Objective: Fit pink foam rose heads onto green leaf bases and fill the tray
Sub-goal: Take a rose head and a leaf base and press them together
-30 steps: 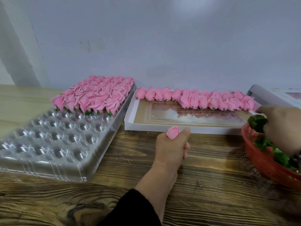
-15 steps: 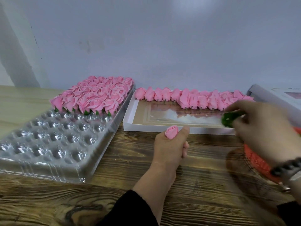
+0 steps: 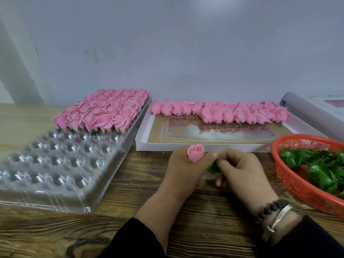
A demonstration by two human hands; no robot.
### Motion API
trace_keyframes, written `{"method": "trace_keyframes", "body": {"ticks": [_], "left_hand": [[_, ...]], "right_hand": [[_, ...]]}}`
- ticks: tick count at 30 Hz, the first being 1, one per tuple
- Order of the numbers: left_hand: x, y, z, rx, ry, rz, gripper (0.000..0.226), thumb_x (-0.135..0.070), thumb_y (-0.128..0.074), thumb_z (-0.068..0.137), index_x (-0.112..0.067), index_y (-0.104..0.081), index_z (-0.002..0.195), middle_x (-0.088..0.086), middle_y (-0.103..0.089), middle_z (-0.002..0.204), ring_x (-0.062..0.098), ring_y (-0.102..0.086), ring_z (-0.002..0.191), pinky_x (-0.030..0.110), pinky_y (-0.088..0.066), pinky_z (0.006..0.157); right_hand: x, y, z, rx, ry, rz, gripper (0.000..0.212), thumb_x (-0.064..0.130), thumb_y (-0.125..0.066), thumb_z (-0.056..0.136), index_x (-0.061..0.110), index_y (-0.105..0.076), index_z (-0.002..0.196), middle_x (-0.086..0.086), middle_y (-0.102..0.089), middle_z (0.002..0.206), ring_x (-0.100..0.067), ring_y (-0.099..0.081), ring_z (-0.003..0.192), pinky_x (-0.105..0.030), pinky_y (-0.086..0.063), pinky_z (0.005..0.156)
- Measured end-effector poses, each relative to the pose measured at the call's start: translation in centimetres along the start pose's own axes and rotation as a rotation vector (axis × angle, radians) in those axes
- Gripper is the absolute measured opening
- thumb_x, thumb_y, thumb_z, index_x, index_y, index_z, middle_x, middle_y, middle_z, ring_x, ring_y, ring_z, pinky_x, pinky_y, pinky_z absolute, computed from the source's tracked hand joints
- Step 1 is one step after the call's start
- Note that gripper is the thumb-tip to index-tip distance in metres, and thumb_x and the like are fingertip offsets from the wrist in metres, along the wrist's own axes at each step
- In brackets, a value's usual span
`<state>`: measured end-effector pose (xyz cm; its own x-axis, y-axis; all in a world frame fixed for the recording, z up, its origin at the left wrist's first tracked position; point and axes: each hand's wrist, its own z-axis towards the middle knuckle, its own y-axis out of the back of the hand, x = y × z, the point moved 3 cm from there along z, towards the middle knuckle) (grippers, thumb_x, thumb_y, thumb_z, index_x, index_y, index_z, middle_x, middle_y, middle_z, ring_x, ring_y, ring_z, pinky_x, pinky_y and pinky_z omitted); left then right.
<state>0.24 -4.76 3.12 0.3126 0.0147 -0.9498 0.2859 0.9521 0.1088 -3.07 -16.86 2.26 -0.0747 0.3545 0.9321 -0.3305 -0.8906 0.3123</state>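
My left hand (image 3: pixel 181 170) grips a pink foam rose head (image 3: pixel 195 152), which points up between thumb and fingers. Right beside it, my right hand (image 3: pixel 242 174) pinches a green leaf base (image 3: pixel 214 167), and the two hands touch over the wooden table. The clear plastic tray (image 3: pixel 61 164) lies to the left; finished roses (image 3: pixel 106 112) fill its far rows and the near cups hold nothing. Loose rose heads (image 3: pixel 223 112) line the far edge of a shallow white box (image 3: pixel 186 147).
An orange mesh basket (image 3: pixel 290 181) of green leaf bases (image 3: pixel 320 168) stands at the right edge. A rolled grey sheet (image 3: pixel 312 116) and another box lie behind it. A wall closes off the back of the table.
My right hand has left the basket and carried a green leaf base leftward to my left hand. My left hand has stayed in place with the rose head.
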Motion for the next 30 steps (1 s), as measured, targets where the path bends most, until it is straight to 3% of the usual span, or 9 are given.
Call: {"method": "trace_keyframes", "body": {"ticks": [3,6,9,12,17,23,25,27,30], "left_hand": [[0.4,0.7,0.2,-0.066,0.013,0.071,0.037,-0.011,-0.062,0.085,-0.016,-0.049,0.050,-0.006,-0.043,0.040,0.006,-0.041,0.043,0.016,-0.040,0.048],[0.8,1.6,0.4,-0.163,0.063,0.005,0.035,-0.002,-0.059,0.082,-0.015,-0.049,0.052,-0.005,-0.043,0.045,0.009,-0.041,0.046,0.017,-0.038,0.044],[1.0,1.8,0.6,-0.180,0.073,-0.059,0.037,0.003,-0.058,0.083,-0.014,-0.048,0.051,-0.007,-0.043,0.043,0.005,-0.041,0.042,0.015,-0.036,0.042],[1.0,1.6,0.5,-0.184,0.091,-0.092,0.035,-0.001,-0.058,0.084,-0.011,-0.049,0.051,-0.004,-0.044,0.041,0.007,-0.042,0.038,0.015,-0.037,0.040],[0.6,2.3,0.8,-0.334,0.125,-0.344,0.042,-0.006,-0.050,0.082,-0.019,-0.053,0.042,0.002,-0.055,0.050,0.011,-0.052,0.049,0.017,-0.044,0.046],[-0.2,2.0,0.8,-0.394,0.078,-0.567,0.020,-0.020,-0.057,0.072,-0.020,-0.071,0.057,0.012,-0.065,0.097,0.013,-0.062,0.091,0.016,-0.048,0.066],[-0.4,1.8,0.7,-0.375,0.076,-0.559,0.015,-0.021,-0.060,0.069,-0.021,-0.071,0.060,0.015,-0.065,0.106,0.011,-0.061,0.094,0.019,-0.044,0.072],[-0.4,1.9,0.7,-0.383,0.062,-0.540,0.027,-0.016,-0.052,0.079,-0.021,-0.071,0.060,0.017,-0.063,0.112,0.010,-0.060,0.094,0.021,-0.042,0.074],[-0.5,1.6,0.7,-0.364,0.048,-0.546,0.025,-0.019,-0.054,0.080,-0.020,-0.071,0.062,0.012,-0.067,0.106,0.006,-0.061,0.090,0.021,-0.043,0.073]], "right_hand": [[0.1,-0.3,-0.3,0.069,0.032,0.053,0.025,0.004,-0.053,0.089,0.015,-0.062,0.069,-0.001,-0.053,0.039,-0.005,-0.050,0.035,-0.014,-0.040,0.043],[1.1,-0.9,-0.8,0.240,0.101,0.079,0.003,0.024,-0.067,0.080,0.023,-0.068,0.083,0.003,-0.066,0.057,-0.008,-0.060,0.051,-0.018,-0.048,0.057],[1.1,-1.0,-0.9,0.228,0.174,-0.041,0.034,0.020,-0.079,0.067,0.041,-0.061,0.088,0.014,-0.067,0.070,0.004,-0.058,0.066,-0.010,-0.043,0.068],[1.3,-1.0,-0.6,0.124,0.246,-0.163,0.048,0.005,-0.076,0.070,0.044,-0.056,0.089,0.013,-0.058,0.078,-0.001,-0.053,0.070,-0.018,-0.042,0.073],[1.1,-1.5,-0.8,0.128,0.211,-0.094,0.045,0.003,-0.076,0.070,0.040,-0.059,0.088,0.010,-0.055,0.072,-0.003,-0.053,0.061,-0.012,-0.042,0.065],[1.4,-2.2,-1.1,0.188,0.207,-0.033,0.047,0.002,-0.074,0.071,0.041,-0.060,0.092,0.006,-0.057,0.071,-0.003,-0.052,0.060,-0.013,-0.042,0.064],[1.2,-2.2,-1.0,0.185,0.179,-0.003,0.045,0.002,-0.075,0.071,0.039,-0.063,0.095,0.006,-0.056,0.067,-0.003,-0.050,0.059,-0.012,-0.041,0.062],[0.8,-2.0,-0.8,0.179,0.135,-0.001,0.042,0.003,-0.075,0.072,0.031,-0.065,0.102,0.002,-0.056,0.066,-0.005,-0.050,0.059,-0.011,-0.040,0.062],[0.7,-2.0,-0.8,0.185,0.126,-0.029,0.042,0.003,-0.075,0.072,0.029,-0.065,0.104,0.000,-0.058,0.069,-0.004,-0.050,0.060,-0.012,-0.041,0.062]]}}
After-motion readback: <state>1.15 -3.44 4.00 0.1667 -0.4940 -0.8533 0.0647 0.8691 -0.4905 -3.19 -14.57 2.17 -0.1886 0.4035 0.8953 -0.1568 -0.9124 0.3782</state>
